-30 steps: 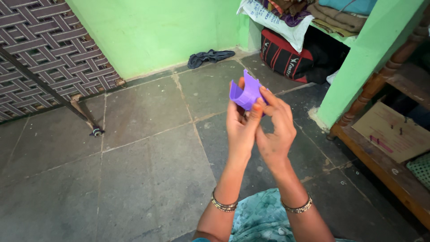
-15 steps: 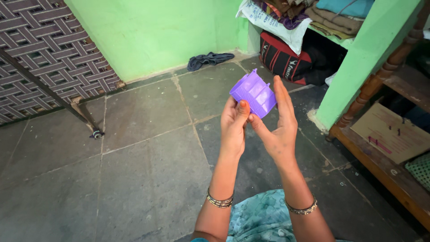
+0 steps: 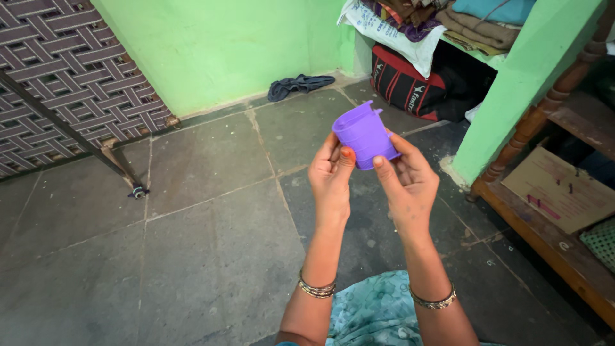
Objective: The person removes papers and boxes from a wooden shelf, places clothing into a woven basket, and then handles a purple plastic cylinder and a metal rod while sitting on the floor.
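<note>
One small purple plastic container [image 3: 365, 134] is held up above the grey stone floor [image 3: 211, 218], with the left hand [image 3: 331, 176] pinching its lower left edge and the right hand [image 3: 410, 182] gripping its lower right side, fingers [image 3: 379, 164] closed on it. It looks whole and empty, merely being turned over. Beyond the container lie one dark cloth [image 3: 300, 84] by the green wall [image 3: 218, 45] and one red-and-black bag [image 3: 410, 86].

Green walls [image 3: 211, 45], grey stone floor [image 3: 192, 243], wood bench [image 3: 544, 224] at rt.
</note>
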